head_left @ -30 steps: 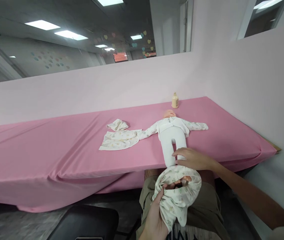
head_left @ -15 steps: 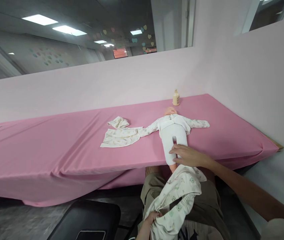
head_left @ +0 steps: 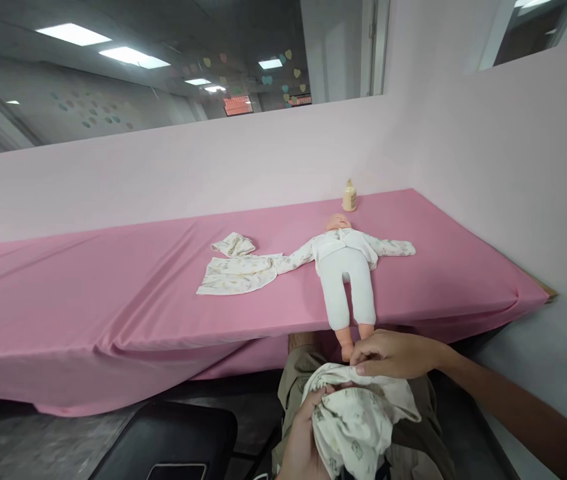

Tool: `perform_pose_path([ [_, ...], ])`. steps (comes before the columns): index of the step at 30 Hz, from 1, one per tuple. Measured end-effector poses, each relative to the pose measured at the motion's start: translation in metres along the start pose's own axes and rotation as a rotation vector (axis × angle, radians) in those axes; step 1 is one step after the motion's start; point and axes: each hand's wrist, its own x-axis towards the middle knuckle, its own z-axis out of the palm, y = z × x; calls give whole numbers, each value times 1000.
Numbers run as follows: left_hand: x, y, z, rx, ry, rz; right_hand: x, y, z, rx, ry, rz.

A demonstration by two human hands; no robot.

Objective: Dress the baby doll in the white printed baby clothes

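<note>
Both hands [head_left: 393, 355] grip printed garment [head_left: 358, 420] just below doll's feet [head_left: 347, 349].

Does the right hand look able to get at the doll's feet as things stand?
Probably yes: the right hand is beside the doll's feet, which overhang the table edge, with nothing between them. The garment in the left hand sits just below.

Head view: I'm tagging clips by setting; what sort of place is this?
Probably a childcare training room: a white-clothed baby doll lies on a long pink-clothed table, a small cream bottle beyond its head.
</note>
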Motion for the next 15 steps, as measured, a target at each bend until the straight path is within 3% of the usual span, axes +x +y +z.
perform_pose_path([
  [3,13,-3,-1,-19,19,-63,0,4,5,-144,132,11],
  [8,31,-10,-7,-58,44,-47,16,3,3,-222,326,78],
  [15,37,-4,10,-96,41,35,29,12,-2,-116,406,140],
])
